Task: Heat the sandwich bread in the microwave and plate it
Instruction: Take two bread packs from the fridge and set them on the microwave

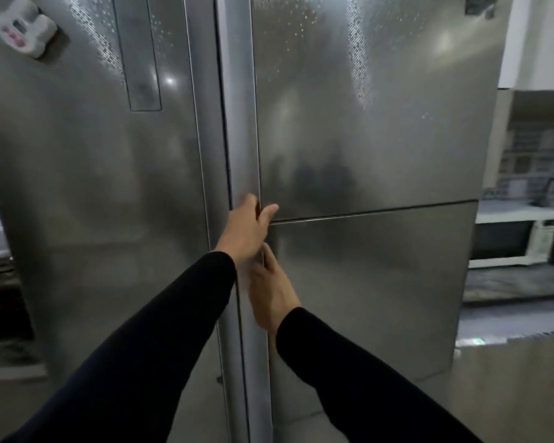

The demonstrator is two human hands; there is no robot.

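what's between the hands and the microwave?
In the head view, the fridge's lower right door panel spans from the hands to the microwave on the counter.

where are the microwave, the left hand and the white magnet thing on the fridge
microwave [539,243]: head view, far right, on its white control panel.
left hand [248,228]: head view, on the back of the hand.
white magnet gadget [24,25]: head view, top left, on its white body.

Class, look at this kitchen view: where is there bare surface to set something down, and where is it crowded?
Free: the grey counter in front of the white microwave, between the fridge's right doors and the frame edge. Crowded: the centre seam of the fridge, where the left hand and right hand both meet at the door edges.
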